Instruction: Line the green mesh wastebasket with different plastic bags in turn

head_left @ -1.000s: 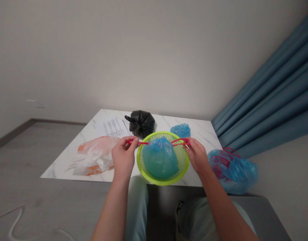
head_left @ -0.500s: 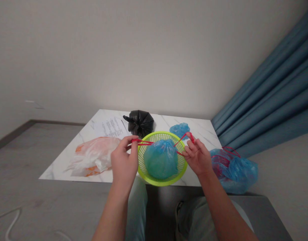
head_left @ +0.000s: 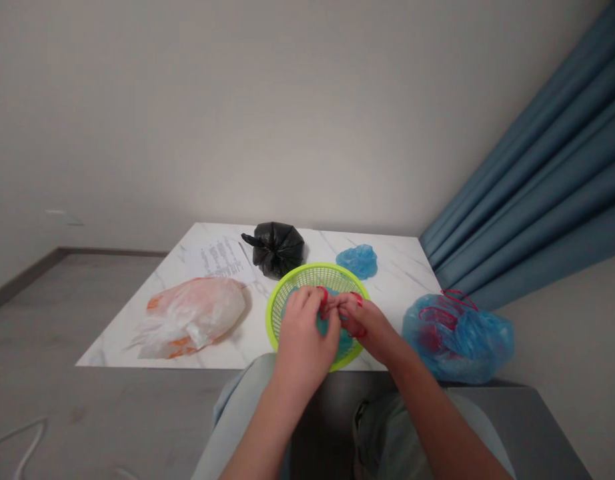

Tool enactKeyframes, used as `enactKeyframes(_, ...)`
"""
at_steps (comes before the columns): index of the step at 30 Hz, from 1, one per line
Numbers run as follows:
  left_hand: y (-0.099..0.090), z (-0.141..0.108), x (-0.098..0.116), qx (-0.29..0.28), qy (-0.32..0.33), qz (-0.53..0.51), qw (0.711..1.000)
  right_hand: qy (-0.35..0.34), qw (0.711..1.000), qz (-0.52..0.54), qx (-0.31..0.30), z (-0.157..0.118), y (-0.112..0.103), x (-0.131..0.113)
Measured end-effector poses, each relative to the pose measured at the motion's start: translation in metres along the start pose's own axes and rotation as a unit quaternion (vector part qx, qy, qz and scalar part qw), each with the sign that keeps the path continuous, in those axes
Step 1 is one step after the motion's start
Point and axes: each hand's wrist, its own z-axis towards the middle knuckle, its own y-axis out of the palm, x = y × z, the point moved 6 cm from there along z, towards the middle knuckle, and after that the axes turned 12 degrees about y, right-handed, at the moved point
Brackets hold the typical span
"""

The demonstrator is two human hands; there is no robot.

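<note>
My left hand (head_left: 307,327) and my right hand (head_left: 363,321) meet over a yellow-green plastic basket (head_left: 275,303). Both are closed on the red drawstring (head_left: 356,298) of a blue plastic bag (head_left: 345,343), and loops of it wrap round the fingers. The bag sits in the basket, largely covered by my hands. Its contents cannot be made out, and the point where the strings cross is hidden between my fingertips.
A tied black bag (head_left: 277,248) and a crumpled blue bag (head_left: 358,260) lie behind the basket. To the left are a white-and-orange bag (head_left: 197,313) and a printed sheet (head_left: 220,259). A larger blue bag (head_left: 462,343) rests at the right, near the curtain (head_left: 537,173).
My hands have come together from either side of the basket, bringing the stretched red string ends to the middle above the bag. They now cover most of it.
</note>
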Motion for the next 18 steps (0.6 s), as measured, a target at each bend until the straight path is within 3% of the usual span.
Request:
enactKeyframes(5,0.013,-0.016,0.020,-0.118,0.054,0.136,0.982,0.034,0.998,-0.013,0.051,0.005,-0.009,0.010)
enactKeyframes(10,-0.003,-0.036,0.032,-0.157,0.042,0.074,0.984,0.046,0.994,0.029,0.090,0.005,0.002,0.023)
enactKeyframes(14,-0.042,-0.036,0.051,-0.130,0.061,-0.033,0.989,0.030,0.984,0.120,0.124,0.006,0.011,0.017)
enactKeyframes(18,-0.106,-0.046,0.090,-0.088,0.115,-0.192,0.971,-0.004,0.973,0.147,0.180,0.009,0.013,-0.031)
